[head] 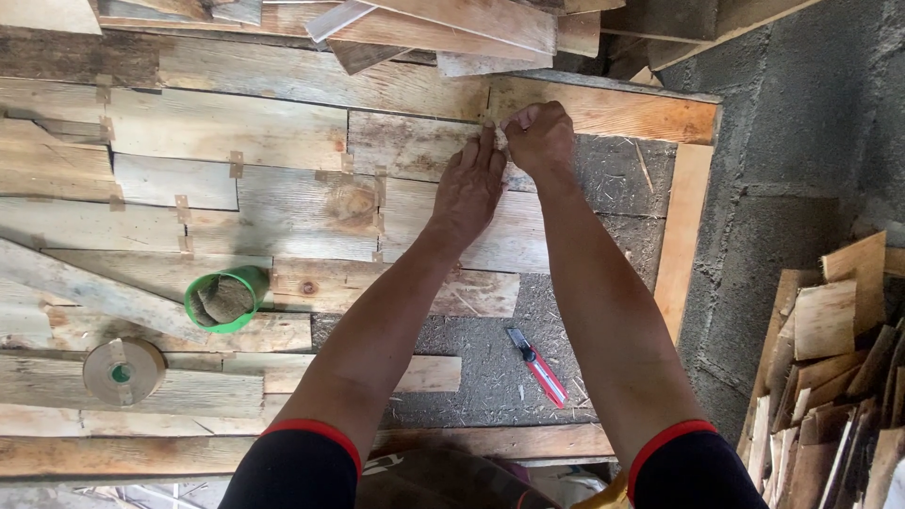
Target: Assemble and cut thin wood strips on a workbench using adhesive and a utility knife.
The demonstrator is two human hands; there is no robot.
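My left hand (468,187) lies flat on a patchwork of thin wood veneer sheets (283,203), fingers stretched toward a seam near the far edge. My right hand (539,137) is closed beside it, pinching a small pale piece, likely tape (501,139), at the same seam. The fingertips of both hands meet there. Small brown tape patches (236,163) bridge other joints between the sheets.
A green cup (226,299) lies on its side on the sheets, with a brown tape roll (123,370) below it. A red utility knife (538,365) rests on the grey board (490,368). Loose veneer scraps (830,377) are stacked at right; planks (452,28) pile at the top.
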